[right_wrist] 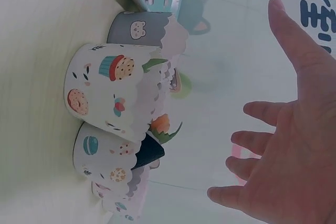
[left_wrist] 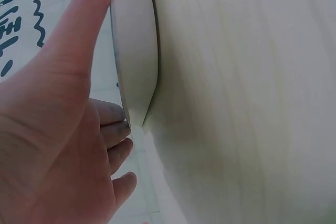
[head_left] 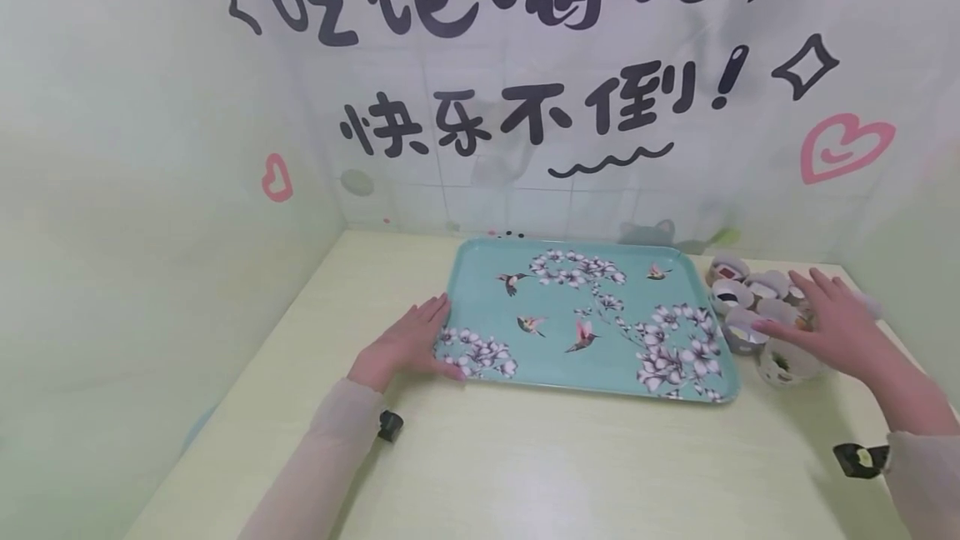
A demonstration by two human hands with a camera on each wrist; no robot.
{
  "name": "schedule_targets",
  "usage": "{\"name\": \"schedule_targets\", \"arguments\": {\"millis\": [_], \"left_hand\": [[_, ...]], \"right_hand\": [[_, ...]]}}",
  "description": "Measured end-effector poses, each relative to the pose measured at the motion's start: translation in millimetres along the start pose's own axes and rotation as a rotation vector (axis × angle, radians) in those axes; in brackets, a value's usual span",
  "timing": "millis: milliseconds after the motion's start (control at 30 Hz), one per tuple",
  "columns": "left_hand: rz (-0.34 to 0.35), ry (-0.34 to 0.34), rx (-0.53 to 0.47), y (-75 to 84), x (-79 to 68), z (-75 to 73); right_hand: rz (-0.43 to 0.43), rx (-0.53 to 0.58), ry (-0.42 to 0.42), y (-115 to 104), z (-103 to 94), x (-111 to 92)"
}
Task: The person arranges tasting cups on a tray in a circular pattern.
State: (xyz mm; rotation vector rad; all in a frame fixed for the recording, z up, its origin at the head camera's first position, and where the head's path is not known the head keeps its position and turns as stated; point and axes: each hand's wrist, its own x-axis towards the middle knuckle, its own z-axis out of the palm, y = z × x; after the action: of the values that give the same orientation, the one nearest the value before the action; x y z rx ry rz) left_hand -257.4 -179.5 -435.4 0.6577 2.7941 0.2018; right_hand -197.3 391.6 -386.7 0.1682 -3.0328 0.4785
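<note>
A light blue tray [head_left: 558, 302] with printed flowers and birds lies on the table. My left hand [head_left: 412, 340] rests at its left edge, fingers extended; the left wrist view shows the fingertips and thumb along the tray's side [left_wrist: 137, 45]. To the right of the tray stands a cluster of several paper baking cups [head_left: 787, 365] with scalloped rims. My right hand [head_left: 836, 327] is spread over them, holding nothing. In the right wrist view, a white cup [right_wrist: 94, 82] with cupcake prints stands beside a grey cup [right_wrist: 152, 22]. Small items, one of them orange and green [right_wrist: 161, 124], show inside the cups.
Pale wood-grain table [head_left: 525, 457] extends in front of the tray. A whitish wall covering [head_left: 465, 207] with black lettering and pink hearts rises behind it, with pale side walls left and right. Black devices [head_left: 858, 460] sit at both wrists.
</note>
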Motion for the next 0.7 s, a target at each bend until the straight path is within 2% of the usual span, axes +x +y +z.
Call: {"name": "schedule_targets", "arguments": {"millis": [300,533,700], "left_hand": [[-0.014,-0.011,0.039,2.8,-0.7,-2.9],[-0.016,0.0,0.033,3.1,-0.6,-2.6],[-0.001,0.016,0.044,2.5,0.6,-1.5]], "right_hand": [[0.012,0.065,0.035,8,2.9,-11],[0.048,0.107,0.032,14,1.0,-19],[0.058,0.115,0.078,23,0.8,-25]]}}
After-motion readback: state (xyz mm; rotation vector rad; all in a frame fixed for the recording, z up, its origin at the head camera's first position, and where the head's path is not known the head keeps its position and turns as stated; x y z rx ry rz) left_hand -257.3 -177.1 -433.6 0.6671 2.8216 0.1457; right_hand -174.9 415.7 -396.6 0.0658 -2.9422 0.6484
